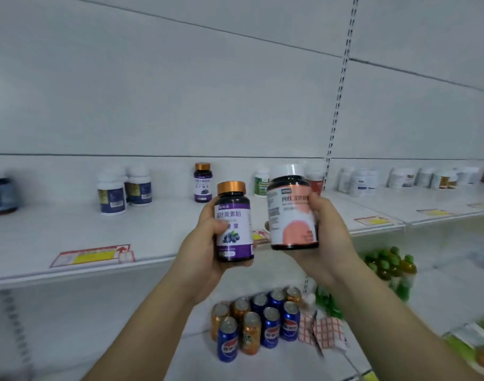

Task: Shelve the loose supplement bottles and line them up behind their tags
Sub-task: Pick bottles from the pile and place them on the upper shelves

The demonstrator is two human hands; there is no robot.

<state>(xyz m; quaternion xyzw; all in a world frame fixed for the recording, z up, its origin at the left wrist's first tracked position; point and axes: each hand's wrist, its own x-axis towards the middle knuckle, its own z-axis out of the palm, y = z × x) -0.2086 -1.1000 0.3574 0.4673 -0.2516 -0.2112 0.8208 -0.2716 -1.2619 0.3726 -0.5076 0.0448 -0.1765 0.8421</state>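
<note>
My left hand [205, 240] grips a dark bottle with a purple blueberry label and a gold cap [234, 224], held upright in front of the shelf. Beside it, my right hand [327, 232] grips a wider dark bottle with a white and pink label and a white cap [291, 213]. A matching purple bottle [202, 182] stands at the back of the white shelf [70, 229]. Two white bottles with blue labels [125, 189] stand to its left. A red and yellow price tag [93, 255] lies on the shelf's front edge.
Several white jars and bottles [400, 178] line the shelf to the right, with more tags [372, 221] in front. A dark jar [0, 195] sits far left. On the lower shelf stand soda cans [257, 323] and green bottles [392, 268].
</note>
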